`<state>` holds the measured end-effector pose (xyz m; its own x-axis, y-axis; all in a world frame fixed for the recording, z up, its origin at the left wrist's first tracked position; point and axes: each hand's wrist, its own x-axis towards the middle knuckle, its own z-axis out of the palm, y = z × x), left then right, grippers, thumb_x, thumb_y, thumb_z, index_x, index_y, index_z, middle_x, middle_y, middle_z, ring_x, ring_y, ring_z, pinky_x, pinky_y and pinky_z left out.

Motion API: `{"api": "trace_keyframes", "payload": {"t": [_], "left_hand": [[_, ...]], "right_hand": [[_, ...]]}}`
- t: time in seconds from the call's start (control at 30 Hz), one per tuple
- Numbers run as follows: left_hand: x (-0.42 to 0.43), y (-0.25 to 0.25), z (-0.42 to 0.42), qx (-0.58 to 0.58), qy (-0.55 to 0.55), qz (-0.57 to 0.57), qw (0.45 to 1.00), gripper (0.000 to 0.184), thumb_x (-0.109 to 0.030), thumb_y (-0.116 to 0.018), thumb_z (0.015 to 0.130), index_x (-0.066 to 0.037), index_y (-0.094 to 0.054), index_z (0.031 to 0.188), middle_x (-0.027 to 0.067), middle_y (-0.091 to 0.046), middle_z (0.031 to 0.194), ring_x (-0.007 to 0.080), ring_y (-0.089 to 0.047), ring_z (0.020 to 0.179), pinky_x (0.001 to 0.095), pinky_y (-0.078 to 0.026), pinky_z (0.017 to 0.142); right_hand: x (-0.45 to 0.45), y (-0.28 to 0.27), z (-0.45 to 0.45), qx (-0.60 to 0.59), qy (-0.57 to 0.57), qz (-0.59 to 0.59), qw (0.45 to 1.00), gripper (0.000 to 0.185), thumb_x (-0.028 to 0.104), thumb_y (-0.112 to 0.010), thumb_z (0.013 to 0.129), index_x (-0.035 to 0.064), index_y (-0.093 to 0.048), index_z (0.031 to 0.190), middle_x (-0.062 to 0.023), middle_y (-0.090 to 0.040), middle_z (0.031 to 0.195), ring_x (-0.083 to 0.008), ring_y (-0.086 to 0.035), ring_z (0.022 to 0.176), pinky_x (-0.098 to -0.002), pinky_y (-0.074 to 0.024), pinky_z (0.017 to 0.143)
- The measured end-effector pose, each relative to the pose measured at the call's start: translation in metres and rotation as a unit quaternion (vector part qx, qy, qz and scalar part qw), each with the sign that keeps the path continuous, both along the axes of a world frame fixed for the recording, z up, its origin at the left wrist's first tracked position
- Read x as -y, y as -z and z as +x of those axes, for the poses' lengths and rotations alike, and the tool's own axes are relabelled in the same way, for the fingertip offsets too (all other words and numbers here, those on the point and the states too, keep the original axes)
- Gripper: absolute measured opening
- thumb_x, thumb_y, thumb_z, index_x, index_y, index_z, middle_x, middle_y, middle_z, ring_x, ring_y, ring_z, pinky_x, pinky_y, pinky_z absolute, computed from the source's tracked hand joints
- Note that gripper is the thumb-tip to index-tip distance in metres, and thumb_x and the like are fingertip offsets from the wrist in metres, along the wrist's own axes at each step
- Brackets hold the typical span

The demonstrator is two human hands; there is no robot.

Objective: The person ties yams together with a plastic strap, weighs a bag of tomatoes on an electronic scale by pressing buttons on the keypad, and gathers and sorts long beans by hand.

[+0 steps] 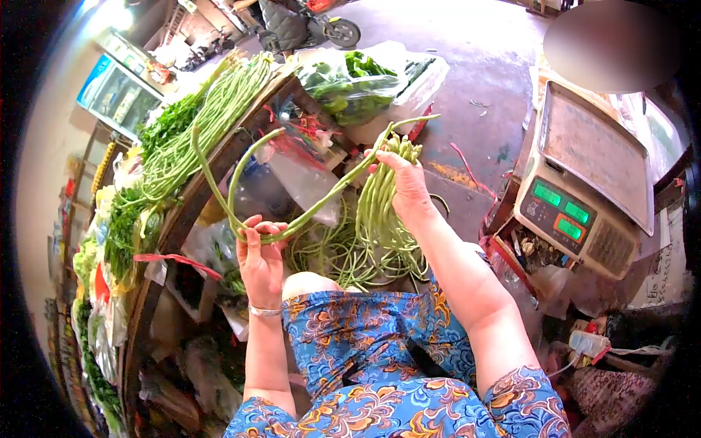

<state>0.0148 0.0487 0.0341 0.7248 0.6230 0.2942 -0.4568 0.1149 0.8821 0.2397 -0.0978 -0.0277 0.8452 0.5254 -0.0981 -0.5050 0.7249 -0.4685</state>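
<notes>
In my right hand (406, 181), closed at the upper middle, is a bunch of green long beans (377, 201) that hangs straight down with its ends level at the top. My left hand (261, 257), lower and to the left, pinches a few loose long beans (312, 215) with thumb and fingers. These loose beans curve up to the left and stretch across to my right hand, where their other ends pass by the fingers. Below both hands, more long beans (343, 252) lie in a tangled heap in front of my knees, partly hidden by the bunch.
On the left, a wooden-edged stall (164, 252) carries a pile of long beans (212, 120) and leafy greens (124, 233). Plastic bags of green vegetables (350, 80) stand ahead. A lit digital scale (584, 171) is at right. A parked scooter (310, 25) stands farther back.
</notes>
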Motion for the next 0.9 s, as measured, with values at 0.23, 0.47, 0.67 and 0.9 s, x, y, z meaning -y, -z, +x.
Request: {"api": "trace_keyframes", "payload": {"t": [0.23,0.47,0.67,0.9], "left_hand": [[-0.002,-0.012,-0.001,0.014,-0.030,-0.009,0.999,0.025,-0.020,-0.051,0.100,-0.001,-0.058,0.115,0.0097,-0.064,0.087,0.0267,-0.064,0.091,0.0420,-0.049,0.089],[-0.014,-0.006,0.007,0.002,-0.046,0.070,0.997,0.023,-0.021,-0.050,0.101,-0.003,-0.058,0.112,0.0050,-0.057,0.076,0.0208,-0.061,0.079,0.0382,-0.052,0.082],[-0.009,0.011,0.017,-0.001,-0.044,0.035,0.998,0.021,-0.018,-0.049,0.101,-0.002,-0.058,0.111,0.0028,-0.053,0.072,0.0158,-0.055,0.068,0.0362,-0.053,0.075],[-0.018,0.020,0.024,-0.042,-0.075,0.057,0.995,0.018,-0.016,-0.050,0.101,-0.003,-0.058,0.110,-0.0006,-0.047,0.067,0.0102,-0.047,0.059,0.0284,-0.046,0.062]], "right_hand": [[-0.003,0.007,0.006,0.010,0.001,-0.094,0.996,0.016,0.000,-0.067,0.078,0.0008,-0.066,0.093,-0.0080,-0.067,0.081,-0.0193,-0.064,0.067,-0.0320,-0.0523,0.060],[-0.011,0.023,0.007,0.060,-0.004,-0.192,0.979,0.016,0.003,-0.070,0.077,0.0049,-0.062,0.091,-0.0032,-0.061,0.075,-0.0154,-0.058,0.060,-0.0306,-0.0484,0.053],[-0.006,0.028,0.014,0.094,-0.017,-0.260,0.961,0.017,0.002,-0.070,0.078,0.0044,-0.062,0.093,-0.0026,-0.061,0.079,-0.0139,-0.057,0.063,-0.0290,-0.0467,0.057],[0.014,0.003,0.021,0.112,0.035,-0.223,0.968,0.016,0.003,-0.070,0.077,0.0029,-0.062,0.091,-0.0044,-0.062,0.078,-0.0150,-0.061,0.065,-0.0285,-0.0482,0.057]]}}
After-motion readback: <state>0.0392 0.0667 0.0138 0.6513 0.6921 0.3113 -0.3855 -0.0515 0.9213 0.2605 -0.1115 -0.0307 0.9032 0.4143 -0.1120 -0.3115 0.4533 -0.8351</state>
